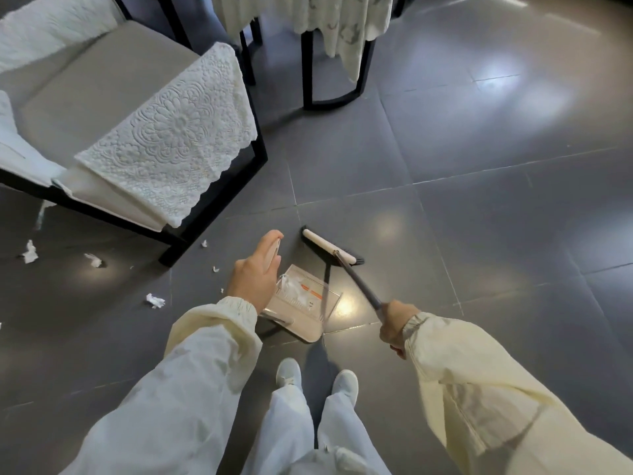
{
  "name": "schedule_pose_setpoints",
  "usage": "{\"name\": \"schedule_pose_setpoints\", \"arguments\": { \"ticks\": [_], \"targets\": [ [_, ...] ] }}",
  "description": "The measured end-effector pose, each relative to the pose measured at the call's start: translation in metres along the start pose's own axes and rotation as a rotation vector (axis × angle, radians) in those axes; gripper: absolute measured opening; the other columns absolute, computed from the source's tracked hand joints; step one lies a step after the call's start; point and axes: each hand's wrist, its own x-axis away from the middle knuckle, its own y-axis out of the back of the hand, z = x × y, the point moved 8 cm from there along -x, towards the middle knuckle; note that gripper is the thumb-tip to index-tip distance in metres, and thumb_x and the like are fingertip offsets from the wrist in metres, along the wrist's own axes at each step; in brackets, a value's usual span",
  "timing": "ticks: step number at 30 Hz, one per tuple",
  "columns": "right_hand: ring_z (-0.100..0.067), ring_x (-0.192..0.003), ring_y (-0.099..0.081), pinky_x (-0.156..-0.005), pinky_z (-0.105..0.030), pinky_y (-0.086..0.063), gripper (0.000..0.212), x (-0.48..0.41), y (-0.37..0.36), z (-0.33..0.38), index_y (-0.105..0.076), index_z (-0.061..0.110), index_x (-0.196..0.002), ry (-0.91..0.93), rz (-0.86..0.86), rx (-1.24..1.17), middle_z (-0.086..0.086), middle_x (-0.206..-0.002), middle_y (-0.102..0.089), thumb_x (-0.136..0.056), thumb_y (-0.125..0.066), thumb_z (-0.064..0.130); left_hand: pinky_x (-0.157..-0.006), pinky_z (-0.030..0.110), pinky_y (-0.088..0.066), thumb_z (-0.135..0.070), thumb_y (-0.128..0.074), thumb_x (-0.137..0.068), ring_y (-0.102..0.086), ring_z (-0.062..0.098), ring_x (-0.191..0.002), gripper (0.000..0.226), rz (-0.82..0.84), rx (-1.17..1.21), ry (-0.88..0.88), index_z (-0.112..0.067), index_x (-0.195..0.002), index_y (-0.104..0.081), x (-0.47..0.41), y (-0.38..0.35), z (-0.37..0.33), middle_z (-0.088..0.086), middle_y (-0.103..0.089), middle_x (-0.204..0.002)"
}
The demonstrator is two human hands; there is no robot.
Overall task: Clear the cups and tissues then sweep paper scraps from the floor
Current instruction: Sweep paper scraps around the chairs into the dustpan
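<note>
My left hand (255, 272) grips the upright pale handle of a clear dustpan (301, 303) that stands on the dark floor in front of my feet. White scraps lie inside the pan. My right hand (397, 325) grips the dark shaft of a broom (330, 248), whose cream head with black bristles rests on the floor just beyond the dustpan. Several white paper scraps (154, 300) lie scattered on the tiles to the left, some near the chair leg (204, 243) and some further left (30, 252).
An armchair (102, 114) with a black frame and a lace cover stands at the left. A table (329, 63) with black legs and a hanging lace cloth is at the top. Grey glossy tiles (496, 217) stretch to the right. My white shoes (317, 377) are below the dustpan.
</note>
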Motion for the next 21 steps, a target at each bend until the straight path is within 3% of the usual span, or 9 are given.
{"name": "schedule_pose_setpoints", "arguments": {
  "ticks": [4,7,10,13,16,21],
  "targets": [
    [-0.02,-0.078,-0.053,-0.049,-0.019,-0.035,0.032,0.013,-0.04,0.012,-0.05,0.009,-0.125,0.061,0.095,-0.056,-0.005,-0.08,-0.049,-0.093,-0.047,0.011,-0.07,0.033,-0.048,-0.021,-0.047,-0.097,-0.052,0.026,-0.07,0.035,-0.014,0.012,0.008,-0.039,-0.127,-0.047,-0.005,0.004,0.0,-0.009,-0.052,-0.076],
    [-0.018,-0.053,-0.047,-0.048,-0.025,-0.042,0.043,0.034,-0.064,0.015,-0.044,0.011,-0.136,0.073,0.212,-0.244,-0.006,-0.07,-0.049,-0.093,-0.046,0.008,-0.072,0.028,-0.044,-0.02,-0.049,-0.096,-0.053,0.023,-0.074,0.035,-0.037,0.041,0.006,-0.04,-0.125,-0.049,-0.005,0.006,-0.001,-0.003,-0.057,-0.085],
    [-0.016,-0.046,-0.042,-0.048,-0.027,-0.043,0.048,0.05,-0.065,0.017,-0.043,0.012,-0.138,0.095,0.285,-0.308,-0.004,-0.057,-0.046,-0.091,-0.047,0.003,-0.066,0.03,-0.048,-0.021,-0.048,-0.096,-0.053,0.019,-0.063,0.034,-0.066,0.062,0.026,-0.043,-0.122,-0.049,-0.002,0.009,0.0,-0.005,-0.054,-0.077],
    [-0.014,-0.041,-0.044,-0.038,-0.022,-0.042,0.043,0.058,-0.061,0.022,-0.047,0.011,-0.133,0.12,0.286,-0.379,-0.004,-0.058,-0.048,-0.09,-0.047,0.002,-0.066,0.037,-0.054,-0.02,-0.047,-0.097,-0.053,0.022,-0.06,0.034,-0.136,0.072,0.08,-0.044,-0.121,-0.049,0.007,0.019,0.01,-0.006,-0.05,-0.071],
    [-0.015,-0.042,-0.047,-0.044,-0.026,-0.047,0.045,0.063,-0.057,0.029,-0.044,0.016,-0.134,0.168,0.245,-0.357,-0.004,-0.063,-0.053,-0.09,-0.05,0.006,-0.072,0.044,-0.055,-0.017,-0.048,-0.097,-0.056,0.033,-0.068,0.035,-0.171,0.042,0.072,-0.04,-0.123,-0.048,0.026,0.031,0.016,0.0,-0.052,-0.077],
    [-0.021,-0.046,-0.044,-0.051,-0.036,-0.047,0.034,0.054,-0.058,0.046,-0.049,0.013,-0.125,0.234,0.147,-0.403,-0.011,-0.072,-0.053,-0.092,-0.045,0.009,-0.072,0.043,-0.056,-0.019,-0.049,-0.096,-0.062,0.039,-0.074,0.035,-0.338,0.047,0.165,-0.044,-0.12,-0.047,0.073,0.064,0.044,-0.005,-0.048,-0.072]
  ]
}}
